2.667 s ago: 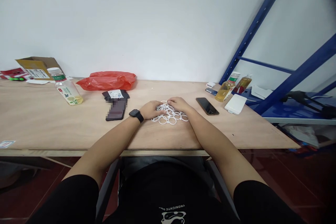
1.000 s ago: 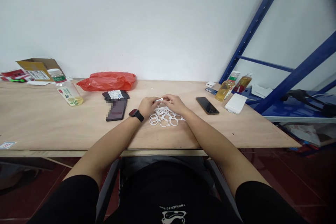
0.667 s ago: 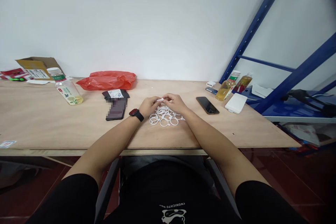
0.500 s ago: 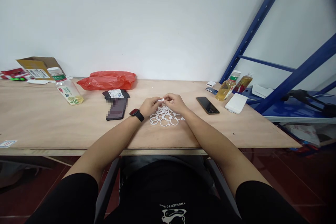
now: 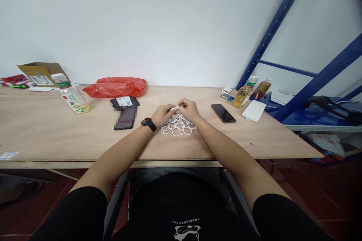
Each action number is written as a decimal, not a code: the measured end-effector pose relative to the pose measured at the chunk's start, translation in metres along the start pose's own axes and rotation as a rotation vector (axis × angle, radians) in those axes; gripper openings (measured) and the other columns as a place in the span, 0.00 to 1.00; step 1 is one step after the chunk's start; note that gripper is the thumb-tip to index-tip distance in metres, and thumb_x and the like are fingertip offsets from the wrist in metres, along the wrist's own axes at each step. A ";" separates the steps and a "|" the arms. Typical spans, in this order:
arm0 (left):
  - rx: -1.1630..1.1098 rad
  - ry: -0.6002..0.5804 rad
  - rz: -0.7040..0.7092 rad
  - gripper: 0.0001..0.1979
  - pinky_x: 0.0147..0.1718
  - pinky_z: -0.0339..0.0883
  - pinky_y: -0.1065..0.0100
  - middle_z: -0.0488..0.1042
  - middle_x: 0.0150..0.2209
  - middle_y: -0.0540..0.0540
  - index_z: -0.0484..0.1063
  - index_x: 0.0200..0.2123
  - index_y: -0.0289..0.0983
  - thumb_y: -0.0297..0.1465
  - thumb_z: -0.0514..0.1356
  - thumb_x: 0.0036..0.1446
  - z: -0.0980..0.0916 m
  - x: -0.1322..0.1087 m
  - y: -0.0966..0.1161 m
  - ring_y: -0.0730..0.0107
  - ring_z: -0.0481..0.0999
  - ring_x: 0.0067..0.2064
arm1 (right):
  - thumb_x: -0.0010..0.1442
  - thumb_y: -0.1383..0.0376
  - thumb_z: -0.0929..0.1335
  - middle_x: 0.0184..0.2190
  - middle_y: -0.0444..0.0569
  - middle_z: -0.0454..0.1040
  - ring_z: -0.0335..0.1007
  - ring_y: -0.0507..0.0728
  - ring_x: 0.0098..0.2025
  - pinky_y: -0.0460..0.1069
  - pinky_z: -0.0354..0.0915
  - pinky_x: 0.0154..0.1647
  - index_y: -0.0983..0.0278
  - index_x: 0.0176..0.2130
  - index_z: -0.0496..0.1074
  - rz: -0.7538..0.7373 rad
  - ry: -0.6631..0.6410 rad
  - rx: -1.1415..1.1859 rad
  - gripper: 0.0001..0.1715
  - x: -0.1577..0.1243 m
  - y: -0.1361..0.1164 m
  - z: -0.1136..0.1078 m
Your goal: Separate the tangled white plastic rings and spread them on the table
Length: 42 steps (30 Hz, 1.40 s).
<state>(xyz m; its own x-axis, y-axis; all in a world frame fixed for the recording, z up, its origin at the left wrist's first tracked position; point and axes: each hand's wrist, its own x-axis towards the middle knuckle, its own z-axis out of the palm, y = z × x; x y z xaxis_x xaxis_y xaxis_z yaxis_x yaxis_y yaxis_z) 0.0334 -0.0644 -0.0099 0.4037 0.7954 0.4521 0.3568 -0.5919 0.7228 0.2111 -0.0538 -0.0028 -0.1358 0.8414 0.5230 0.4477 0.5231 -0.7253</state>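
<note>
Both hands meet over a pile of white plastic rings (image 5: 177, 131) lying on the wooden table. Between the fingertips is a small white ring piece (image 5: 175, 108), mostly covered by the fingers. My left hand (image 5: 163, 114), with a black watch on its wrist, pinches it from the left. From the right, my right hand (image 5: 189, 110) grips it with thumb and curled fingers. The rings below are round, each with a small tab, and some overlap under the hands.
A dark phone (image 5: 223, 113) and a white box (image 5: 253, 111) lie to the right, near a tea bottle (image 5: 244, 93). To the left are a black package (image 5: 125, 116), a red plastic bag (image 5: 117, 87), another bottle (image 5: 74, 97) and a cardboard box (image 5: 42, 71). A blue metal frame (image 5: 275, 26) rises at right.
The right thumb and fingers have shifted slightly against the small white piece, and a bit more of it shows. The pile of rings looks the same.
</note>
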 end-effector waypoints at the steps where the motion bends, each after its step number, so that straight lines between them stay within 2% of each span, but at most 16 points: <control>1: -0.004 0.041 0.004 0.21 0.27 0.68 0.71 0.78 0.32 0.45 0.76 0.42 0.34 0.45 0.56 0.62 0.000 0.001 -0.002 0.71 0.75 0.28 | 0.50 0.66 0.64 0.23 0.42 0.71 0.63 0.51 0.25 0.45 0.60 0.27 0.63 0.31 0.72 0.011 0.019 0.012 0.08 0.001 0.002 0.000; 5: 0.050 0.170 0.105 0.16 0.32 0.71 0.70 0.75 0.43 0.40 0.77 0.37 0.35 0.42 0.59 0.61 -0.003 0.006 -0.011 0.69 0.75 0.37 | 0.53 0.64 0.65 0.28 0.44 0.75 0.68 0.51 0.29 0.46 0.65 0.32 0.63 0.34 0.75 0.017 0.059 0.056 0.10 0.005 0.008 0.000; 8: 0.115 0.213 0.114 0.14 0.34 0.71 0.70 0.70 0.49 0.40 0.78 0.38 0.35 0.39 0.58 0.61 -0.008 0.008 -0.022 0.71 0.74 0.38 | 0.54 0.65 0.66 0.30 0.45 0.77 0.70 0.52 0.30 0.47 0.67 0.35 0.63 0.40 0.76 0.009 0.028 0.036 0.13 0.007 0.014 -0.002; 11: 0.289 0.254 0.027 0.12 0.41 0.72 0.65 0.68 0.51 0.41 0.79 0.39 0.36 0.37 0.59 0.61 -0.016 0.009 -0.036 0.72 0.73 0.36 | 0.53 0.69 0.67 0.34 0.45 0.79 0.72 0.52 0.34 0.48 0.68 0.39 0.62 0.42 0.77 -0.025 -0.090 -0.082 0.16 0.007 0.020 -0.006; 15: 0.581 0.278 -0.161 0.13 0.49 0.67 0.59 0.69 0.46 0.40 0.81 0.40 0.38 0.37 0.60 0.59 -0.029 0.011 -0.051 0.58 0.73 0.46 | 0.50 0.75 0.66 0.37 0.47 0.79 0.73 0.55 0.41 0.48 0.67 0.43 0.63 0.35 0.79 -0.105 -0.332 -0.197 0.15 0.005 0.023 -0.011; 17: 0.684 0.236 -0.249 0.14 0.49 0.66 0.58 0.71 0.43 0.39 0.81 0.41 0.38 0.37 0.59 0.59 -0.034 0.011 -0.056 0.54 0.73 0.47 | 0.50 0.76 0.66 0.38 0.47 0.78 0.73 0.55 0.42 0.47 0.67 0.42 0.63 0.35 0.80 -0.128 -0.393 -0.197 0.16 0.003 0.022 -0.011; 21: 0.773 0.134 -0.353 0.16 0.47 0.65 0.56 0.76 0.43 0.38 0.80 0.46 0.40 0.36 0.60 0.57 -0.035 0.011 -0.058 0.50 0.74 0.46 | 0.53 0.74 0.68 0.39 0.47 0.78 0.73 0.54 0.43 0.47 0.66 0.43 0.63 0.37 0.80 -0.164 -0.427 -0.201 0.14 0.002 0.018 -0.008; 24: 0.717 0.174 -0.333 0.17 0.47 0.65 0.57 0.77 0.42 0.39 0.79 0.47 0.39 0.37 0.60 0.57 -0.032 0.012 -0.056 0.52 0.75 0.46 | 0.53 0.71 0.70 0.36 0.47 0.79 0.72 0.55 0.41 0.48 0.65 0.45 0.63 0.34 0.80 -0.201 -0.462 -0.235 0.08 0.003 0.017 -0.006; 27: 0.578 0.227 -0.209 0.15 0.46 0.66 0.60 0.78 0.40 0.41 0.79 0.45 0.37 0.35 0.58 0.59 -0.031 0.012 -0.050 0.59 0.75 0.42 | 0.54 0.70 0.70 0.34 0.47 0.78 0.72 0.54 0.38 0.48 0.64 0.43 0.64 0.32 0.79 -0.194 -0.444 -0.226 0.06 0.003 0.017 -0.007; 30: 0.433 0.171 -0.045 0.14 0.43 0.68 0.63 0.78 0.37 0.42 0.80 0.43 0.36 0.34 0.57 0.61 -0.027 0.011 -0.039 0.63 0.75 0.38 | 0.56 0.70 0.68 0.35 0.47 0.78 0.72 0.54 0.39 0.48 0.64 0.41 0.63 0.34 0.78 -0.144 -0.360 -0.169 0.08 0.004 0.018 -0.009; 34: 0.341 0.099 0.134 0.15 0.46 0.68 0.63 0.78 0.38 0.42 0.79 0.45 0.36 0.33 0.54 0.63 -0.018 0.008 -0.023 0.64 0.75 0.41 | 0.57 0.64 0.67 0.32 0.45 0.78 0.71 0.53 0.35 0.48 0.64 0.37 0.63 0.35 0.77 -0.023 -0.267 -0.012 0.08 0.005 0.022 -0.009; 38: 0.301 0.129 0.150 0.16 0.47 0.68 0.62 0.78 0.39 0.43 0.77 0.49 0.37 0.31 0.55 0.62 -0.012 0.008 -0.020 0.64 0.75 0.42 | 0.53 0.61 0.70 0.28 0.43 0.76 0.69 0.52 0.30 0.46 0.64 0.32 0.64 0.33 0.75 0.118 -0.274 0.220 0.08 0.006 0.024 -0.008; 42: 0.144 0.163 0.065 0.17 0.45 0.69 0.62 0.79 0.41 0.41 0.77 0.49 0.34 0.34 0.56 0.62 -0.012 0.010 -0.028 0.63 0.76 0.42 | 0.50 0.62 0.71 0.30 0.45 0.77 0.73 0.53 0.32 0.47 0.67 0.36 0.63 0.31 0.73 0.194 -0.305 0.442 0.08 0.006 0.019 -0.008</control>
<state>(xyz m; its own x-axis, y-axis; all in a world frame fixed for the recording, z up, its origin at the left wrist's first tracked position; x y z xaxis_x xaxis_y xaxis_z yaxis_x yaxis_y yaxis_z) 0.0174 -0.0378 -0.0193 0.2931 0.7583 0.5823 0.4555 -0.6462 0.6123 0.2255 -0.0400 -0.0100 -0.3659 0.8946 0.2564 0.0865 0.3070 -0.9478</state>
